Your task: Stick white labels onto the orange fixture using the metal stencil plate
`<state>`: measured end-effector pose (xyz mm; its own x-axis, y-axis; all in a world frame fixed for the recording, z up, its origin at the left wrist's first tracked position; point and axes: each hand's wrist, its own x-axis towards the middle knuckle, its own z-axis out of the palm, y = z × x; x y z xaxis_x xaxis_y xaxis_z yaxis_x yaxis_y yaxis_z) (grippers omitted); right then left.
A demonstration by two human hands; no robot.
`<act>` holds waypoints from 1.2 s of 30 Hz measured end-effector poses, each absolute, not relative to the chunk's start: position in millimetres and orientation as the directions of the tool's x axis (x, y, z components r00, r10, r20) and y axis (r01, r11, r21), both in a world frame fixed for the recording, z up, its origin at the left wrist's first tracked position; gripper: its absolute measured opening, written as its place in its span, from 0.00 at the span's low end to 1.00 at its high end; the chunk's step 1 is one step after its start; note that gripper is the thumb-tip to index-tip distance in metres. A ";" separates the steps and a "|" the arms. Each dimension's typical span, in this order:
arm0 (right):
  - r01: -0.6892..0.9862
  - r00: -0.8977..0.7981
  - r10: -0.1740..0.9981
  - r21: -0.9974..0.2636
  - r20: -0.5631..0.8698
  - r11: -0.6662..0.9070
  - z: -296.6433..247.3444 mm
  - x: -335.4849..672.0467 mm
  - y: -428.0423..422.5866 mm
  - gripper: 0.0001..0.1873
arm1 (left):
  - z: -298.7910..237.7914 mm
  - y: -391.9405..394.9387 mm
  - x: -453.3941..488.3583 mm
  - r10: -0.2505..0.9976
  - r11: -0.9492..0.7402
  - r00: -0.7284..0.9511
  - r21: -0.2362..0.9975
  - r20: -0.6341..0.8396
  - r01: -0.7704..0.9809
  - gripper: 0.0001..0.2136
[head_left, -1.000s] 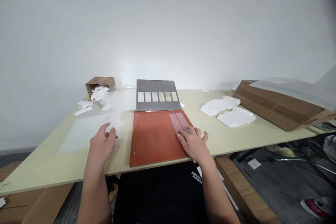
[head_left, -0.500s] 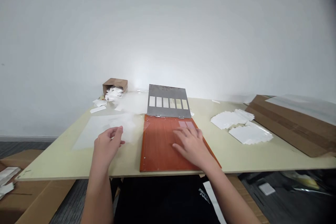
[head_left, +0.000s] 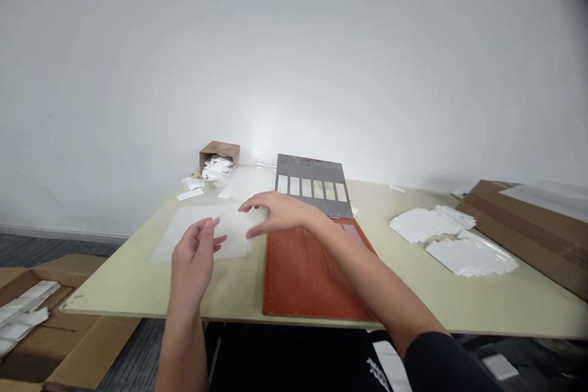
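My left hand [head_left: 193,250] hovers over translucent sheets [head_left: 174,236] on the left of the table. Its thumb and forefinger are pinched together, and whatever they might hold cannot be made out. Close to its right, my right hand [head_left: 278,213] reaches across with thumb and fingers apart, holding nothing visible. Below the right forearm lies a reddish-orange board [head_left: 298,275]. A grey metal plate [head_left: 310,165] with a row of rectangular cutouts is hinged to its far edge and stands raised. The right hand and forearm cover part of the board and plate.
A small cardboard box [head_left: 222,148] spilling white strips stands at the back left. Stacks of white cards [head_left: 468,254] lie at right, beside a large cardboard piece [head_left: 528,226]. An open carton [head_left: 87,337] with white pieces sits below the table's left side.
My right hand has lifted off the orange board and swung left, close to my left hand. My left hand keeps its pinch. The view has shifted slightly left.
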<state>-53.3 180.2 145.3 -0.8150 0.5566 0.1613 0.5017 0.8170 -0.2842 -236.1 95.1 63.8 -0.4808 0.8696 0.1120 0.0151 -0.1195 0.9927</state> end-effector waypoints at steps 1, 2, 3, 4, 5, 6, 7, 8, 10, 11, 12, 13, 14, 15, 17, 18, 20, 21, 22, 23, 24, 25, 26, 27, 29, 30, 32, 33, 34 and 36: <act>0.484 -0.834 0.530 -0.255 0.156 0.837 143.7 -53.9 178.0 0.37 | 64.9 95.3 -236.5 0.868 -0.120 -0.490 0.992 0.083 -0.044 0.23; 0.490 -0.838 0.521 -0.196 0.164 0.849 140.1 -55.4 174.6 0.46 | 66.2 95.3 -236.5 0.867 -0.121 -0.495 0.987 0.053 -0.106 0.23; 0.509 -0.832 0.522 -0.119 0.186 0.853 135.2 -57.7 170.9 0.52 | 67.6 95.0 -236.4 0.869 -0.127 -0.494 0.978 0.029 -0.166 0.23; 0.531 -0.822 0.527 -0.042 0.217 0.846 129.8 -60.5 167.7 0.55 | 69.0 94.3 -236.0 0.873 -0.136 -0.487 0.967 0.014 -0.217 0.23; 0.553 -0.810 0.531 0.022 0.250 0.833 124.7 -63.7 165.8 0.54 | 70.3 93.3 -235.5 0.879 -0.147 -0.478 0.956 0.007 -0.255 0.23; 0.572 -0.797 0.534 0.072 0.281 0.817 120.7 -66.8 165.7 0.49 | 71.5 92.1 -234.7 0.885 -0.158 -0.465 0.946 0.010 -0.281 0.23; 0.586 -0.787 0.535 0.105 0.307 0.803 118.4 -69.7 167.6 0.42 | 72.5 90.6 -234.0 0.889 -0.169 -0.457 0.940 0.015 -0.298 0.24; 0.593 -0.782 0.533 0.125 0.324 0.795 118.0 -72.1 171.5 0.33 | 73.5 89.0 -233.2 0.891 -0.179 -0.453 0.935 0.022 -0.307 0.25; 0.584 -0.784 0.518 0.127 0.341 0.801 122.1 -75.3 184.2 0.22 | 74.9 86.1 -231.9 0.882 -0.204 -0.469 0.930 0.040 -0.305 0.26; 0.572 -0.790 0.508 0.113 0.345 0.813 125.8 -76.3 192.1 0.20 | 75.4 85.0 -231.5 0.876 -0.215 -0.479 0.931 0.052 -0.294 0.27; 0.558 -0.794 0.498 0.092 0.348 0.825 129.9 -77.0 200.5 0.19 | 75.6 84.2 -231.4 0.873 -0.222 -0.483 0.935 0.064 -0.278 0.27; 0.548 -0.794 0.493 0.069 0.355 0.834 134.0 -77.4 209.1 0.19 | 75.6 83.7 -231.4 0.873 -0.225 -0.482 0.939 0.075 -0.261 0.28; 0.547 -0.787 0.496 0.045 0.366 0.836 137.8 -77.7 217.8 0.18 | 75.5 83.5 -231.8 0.874 -0.226 -0.478 0.942 0.085 -0.246 0.28; 0.565 -0.764 0.516 0.015 0.388 0.825 141.2 -77.7 226.5 0.18 | 75.2 83.5 -232.4 0.871 -0.232 -0.481 0.945 0.096 -0.231 0.30; 0.675 -0.623 0.636 -0.097 0.455 0.731 146.7 -76.6 244.6 0.17 | 73.9 84.0 -235.1 0.840 -0.267 -0.526 0.945 0.134 -0.186 0.33; 0.745 -0.503 0.714 -0.174 0.487 0.644 148.9 -75.1 253.9 0.18 | 72.9 84.4 -237.3 0.810 -0.289 -0.563 0.947 0.163 -0.142 0.35; 0.838 -0.244 0.827 -0.320 0.507 0.443 152.4 -70.0 272.7 0.20 | 70.2 85.8 -243.8 0.748 -0.290 -0.625 0.957 0.224 -0.004 0.36; 0.853 -0.162 0.847 -0.360 0.506 0.378 153.8 -66.6 281.6 0.22 | 68.5 86.8 -248.0 0.733 -0.255 -0.635 0.964 0.244 0.077 0.35; 0.859 -0.104 0.858 -0.390 0.503 0.333 154.9 -62.9 289.7 0.23 | 66.5 88.1 -252.5 0.733 -0.200 -0.632 0.968 0.252 0.154 0.34; 0.859 -0.067 0.862 -0.410 0.502 0.306 155.9 -59.2 296.5 0.25 | 64.2 89.6 -257.1 0.746 -0.135 -0.617 0.964 0.251 0.228 0.33; 0.856 -0.039 0.863 -0.429 0.504 0.289 156.6 -56.0 301.9 0.26 | 61.8 91.3 -261.4 0.764 -0.072 -0.595 0.949 0.250 0.306 0.32; 0.851 -0.016 0.860 -0.445 0.510 0.279 157.2 -53.6 305.5 0.27 | 59.2 93.2 -265.2 0.781 -0.014 -0.571 0.921 0.253 0.389 0.32; 0.847 0.001 0.854 -0.455 0.520 0.276 157.6 -52.4 307.4 0.28 | 56.3 95.1 -268.1 0.794 0.043 -0.550 0.878 0.259 0.476 0.32; 0.842 0.014 0.845 -0.462 0.534 0.278 157.7 -52.5 307.5 0.29 | 53.4 96.8 -269.9 0.802 0.108 -0.537 0.821 0.262 0.561 0.31; 0.842 0.012 0.815 -0.445 0.580 0.304 156.8 -57.0 303.3 0.29 | 47.0 99.8 -270.8 0.808 0.255 -0.538 0.679 0.241 0.688 0.32; 0.850 -0.011 0.796 -0.413 0.606 0.327 155.5 -61.3 299.6 0.29 | 43.7 100.9 -270.2 0.812 0.320 -0.542 0.612 0.215 0.723 0.33; 0.880 -0.108 0.772 -0.300 0.627 0.367 150.8 -72.8 291.2 0.28 | 37.3 102.7 -268.4 0.826 0.400 -0.542 0.518 0.155 0.757 0.36; 0.897 -0.176 0.772 -0.223 0.611 0.381 147.1 -79.5 287.4 0.28 | 34.6 103.5 -267.7 0.836 0.413 -0.533 0.490 0.132 0.768 0.38; 0.911 -0.252 0.784 -0.135 0.567 0.390 142.8 -86.4 284.5 0.28 | 32.4 104.2 -267.2 0.845 0.417 -0.522 0.470 0.114 0.778 0.40; 0.909 -0.387 0.816 0.027 0.430 0.417 132.3 -99.7 282.3 0.28 | 29.9 105.7 -266.7 0.866 0.408 -0.492 0.440 0.092 0.800 0.43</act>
